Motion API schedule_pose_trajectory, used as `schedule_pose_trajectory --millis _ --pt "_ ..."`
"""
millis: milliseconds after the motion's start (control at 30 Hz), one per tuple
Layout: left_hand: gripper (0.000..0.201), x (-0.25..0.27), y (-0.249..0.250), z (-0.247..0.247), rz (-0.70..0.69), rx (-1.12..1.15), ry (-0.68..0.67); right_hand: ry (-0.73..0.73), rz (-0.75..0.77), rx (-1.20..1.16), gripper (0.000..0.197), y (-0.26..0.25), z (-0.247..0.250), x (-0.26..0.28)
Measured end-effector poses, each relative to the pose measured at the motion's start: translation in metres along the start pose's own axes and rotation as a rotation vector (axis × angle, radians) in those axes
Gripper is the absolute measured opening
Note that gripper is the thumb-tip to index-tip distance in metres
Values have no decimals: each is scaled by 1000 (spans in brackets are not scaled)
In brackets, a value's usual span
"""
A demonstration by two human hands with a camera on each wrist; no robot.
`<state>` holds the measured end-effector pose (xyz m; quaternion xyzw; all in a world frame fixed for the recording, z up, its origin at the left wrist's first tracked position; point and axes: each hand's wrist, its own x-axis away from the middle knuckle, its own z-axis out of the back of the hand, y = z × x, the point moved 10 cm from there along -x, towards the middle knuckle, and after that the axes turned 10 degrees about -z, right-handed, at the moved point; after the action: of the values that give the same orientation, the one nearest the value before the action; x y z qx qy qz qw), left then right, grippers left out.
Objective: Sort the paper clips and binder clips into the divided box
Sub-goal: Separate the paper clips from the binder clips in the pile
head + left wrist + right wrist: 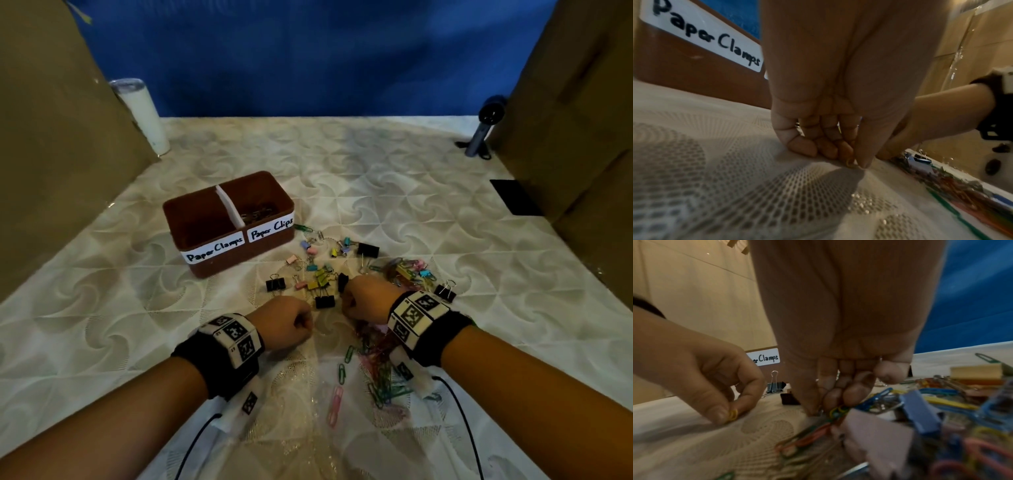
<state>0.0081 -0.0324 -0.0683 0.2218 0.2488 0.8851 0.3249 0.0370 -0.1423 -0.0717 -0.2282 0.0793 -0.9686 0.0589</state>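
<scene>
A brown divided box stands left of centre, labelled "Paper Clamps" on the left half and "Paper Clips" on the right; metal paper clips lie in the right half. Loose binder clips and coloured paper clips are spread over the cloth in front of it. My left hand presses down on the cloth and pinches a small yellow paper clip between thumb and forefinger. My right hand, close beside it, pinches a bunch of coloured paper clips at the pile's edge.
Cardboard walls close in both sides and a blue backdrop stands behind. A white tumbler is at the back left, a dark device on a stand at the back right, and a black pad near the right wall.
</scene>
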Motion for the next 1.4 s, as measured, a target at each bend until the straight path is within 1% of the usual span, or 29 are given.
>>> schedule_pose_trajectory --millis 67,100,133,233,300,367,433,500,600,633,700,733,800,900,1000,1067,1133,1200,1267,1333,1400 --pt "12 1 -5 8 22 26 23 -16 53 -11 22 0 9 2" --pt "12 2 -8 14 34 34 40 1 68 -42 20 2 20 0" --pt "11 2 -13 20 48 47 65 37 60 -94 18 7 34 -4" --pt "9 5 -27 39 84 112 156 227 48 -243 15 17 85 -20" --pt "10 6 -31 45 77 134 176 319 71 -237 14 15 107 -34" --pt "8 6 -29 46 39 182 173 342 81 -196 13 8 115 -53" --pt "5 6 -19 40 -13 234 138 311 81 -167 11 -1 110 -72" --pt "7 4 -7 29 -60 259 81 242 89 -120 10 -11 99 -88" --pt "20 0 13 10 -124 343 -35 160 126 -61 12 -27 86 -102" --pt "26 -2 20 4 -149 337 -80 135 145 -35 11 -31 82 -103" --pt "33 -6 34 -7 -218 299 -169 104 161 14 11 -32 76 -105" --pt "33 -7 40 -12 -254 286 -209 107 164 16 11 -31 77 -105" --pt "32 -9 51 -21 -319 240 -275 135 188 14 11 -31 80 -103" --pt "29 -14 67 -35 -433 81 -352 168 217 81 13 -32 79 -102" --pt "23 -19 69 -46 -485 -60 -357 171 219 71 15 -31 78 -102" --pt "21 -20 66 -47 -478 -62 -362 167 210 3 16 -30 78 -102" --pt "19 -20 67 -47 -483 -70 -380 150 177 -105 24 -27 77 -103" --pt "18 -19 70 -48 -499 -97 -383 136 149 -130 28 -25 75 -104" --pt "17 -19 70 -49 -499 -116 -379 140 150 -90 26 -23 76 -105" --pt "16 -17 69 -50 -493 -104 -385 166 153 -122 20 -18 82 -102" --pt "13 -16 66 -45 -454 -34 -381 220 140 -172 14 -9 93 -95"
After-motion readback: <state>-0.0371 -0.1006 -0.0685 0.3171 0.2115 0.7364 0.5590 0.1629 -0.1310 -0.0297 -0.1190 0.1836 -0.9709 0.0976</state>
